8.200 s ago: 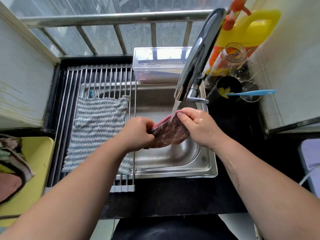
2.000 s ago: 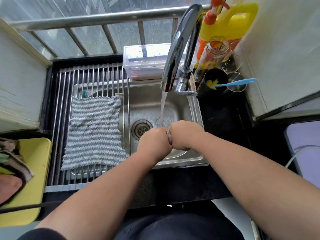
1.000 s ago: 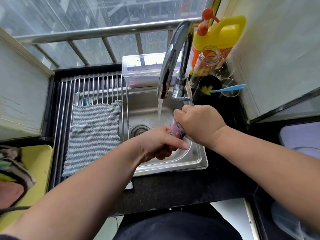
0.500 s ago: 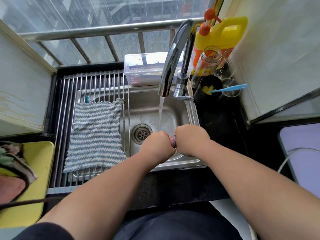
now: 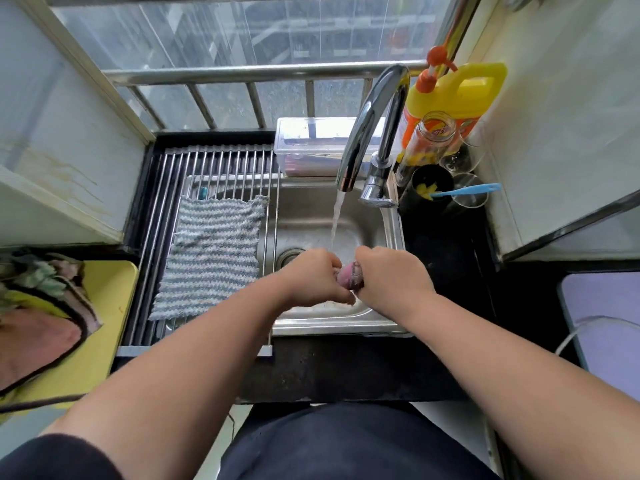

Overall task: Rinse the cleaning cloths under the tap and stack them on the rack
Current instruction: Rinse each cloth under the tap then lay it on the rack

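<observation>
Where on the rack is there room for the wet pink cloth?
Bare bars of the rack lie behind the striped cloth and in a strip left of it. The corner right of the tap is crowded with bottles.

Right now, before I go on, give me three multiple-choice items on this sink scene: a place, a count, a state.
1. Where does the striped cloth lie? A on the floor; B on the rack; C in a bucket.
2. How many cloths lie on the rack? A one; B two; C three.
3. The tap is: A off; B running; C dismantled.
Answers: 1 B, it lies flat across the bars; 2 A, the pink cloth is gripped by the left hand and right hand; 3 B, water streams from the spout.
</observation>
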